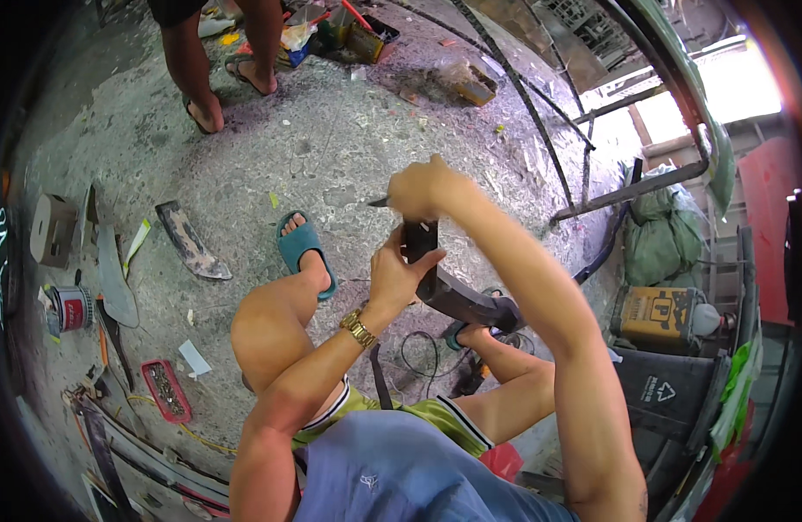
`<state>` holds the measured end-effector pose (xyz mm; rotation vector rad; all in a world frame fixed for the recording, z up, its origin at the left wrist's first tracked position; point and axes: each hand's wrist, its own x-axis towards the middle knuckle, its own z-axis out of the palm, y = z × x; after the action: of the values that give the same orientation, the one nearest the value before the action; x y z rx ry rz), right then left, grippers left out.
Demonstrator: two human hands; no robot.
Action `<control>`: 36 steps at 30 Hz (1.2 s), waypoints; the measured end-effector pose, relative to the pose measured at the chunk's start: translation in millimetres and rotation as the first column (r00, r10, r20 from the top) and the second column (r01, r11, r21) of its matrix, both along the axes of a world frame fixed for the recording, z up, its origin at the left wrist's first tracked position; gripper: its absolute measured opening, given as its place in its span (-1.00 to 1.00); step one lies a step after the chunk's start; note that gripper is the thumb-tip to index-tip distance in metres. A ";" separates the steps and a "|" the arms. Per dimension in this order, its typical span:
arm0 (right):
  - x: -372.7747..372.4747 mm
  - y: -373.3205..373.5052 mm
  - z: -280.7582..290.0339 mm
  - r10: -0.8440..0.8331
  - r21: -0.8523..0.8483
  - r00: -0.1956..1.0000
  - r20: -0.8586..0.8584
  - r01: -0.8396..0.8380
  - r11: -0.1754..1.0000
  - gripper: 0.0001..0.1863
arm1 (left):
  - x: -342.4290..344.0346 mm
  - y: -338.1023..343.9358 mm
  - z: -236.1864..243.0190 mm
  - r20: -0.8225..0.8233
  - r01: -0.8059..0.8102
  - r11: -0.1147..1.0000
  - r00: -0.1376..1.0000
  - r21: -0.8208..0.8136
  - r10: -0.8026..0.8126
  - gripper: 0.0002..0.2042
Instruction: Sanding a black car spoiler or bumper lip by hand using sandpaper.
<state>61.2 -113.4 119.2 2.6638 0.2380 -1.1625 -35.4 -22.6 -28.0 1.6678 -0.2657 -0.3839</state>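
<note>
My left hand [394,277], below a gold wristwatch, is wrapped round the upper part of a long black curved piece [466,300], which looks like moulded plastic. The piece slants down to the right between my knees, its lower end near my right foot. Just above its top end, my right hand [429,190] is closed, slightly blurred. A dark pointed tip [378,203] sticks out of that fist to the left. The rest of this pointed thing is hidden by the fingers, so its kind cannot be made out.
Another person's legs [192,70] stand at the far left, near open boxes [370,43]. A dark metal frame [636,187] rises at the right, above a yellow can [655,315]. On the left lie a curved scuffed strip [192,241], a paint can [73,309] and a red tray [167,391].
</note>
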 end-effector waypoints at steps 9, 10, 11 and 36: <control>55.7 -99.0 -77.3 -0.027 0.705 0.864 -0.503 0.428 0.565 -0.65 | 0.3 7.8 10.6 -0.062 0.051 0.997 0.997 -0.063 -0.055 -0.47; 55.4 -102.0 -80.4 0.139 0.714 0.813 -0.565 0.397 0.576 -0.62 | -0.5 7.7 9.6 -0.039 0.054 0.998 0.998 -0.031 -0.056 -0.46; 50.0 -114.9 -76.6 0.099 0.736 0.801 -0.591 0.485 0.472 -0.59 | -1.7 8.0 8.7 -0.060 0.059 0.998 0.997 0.036 -0.057 -0.46; 34.4 -102.4 -70.7 0.223 0.802 0.796 -0.563 0.461 0.380 -0.58 | -12.8 12.7 20.2 -0.084 0.120 0.992 0.989 0.023 -0.118 -0.42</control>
<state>95.6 -215.8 48.5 3.0085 1.1453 -2.5697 -48.1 -9.9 -7.8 1.6636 -0.3007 -0.5468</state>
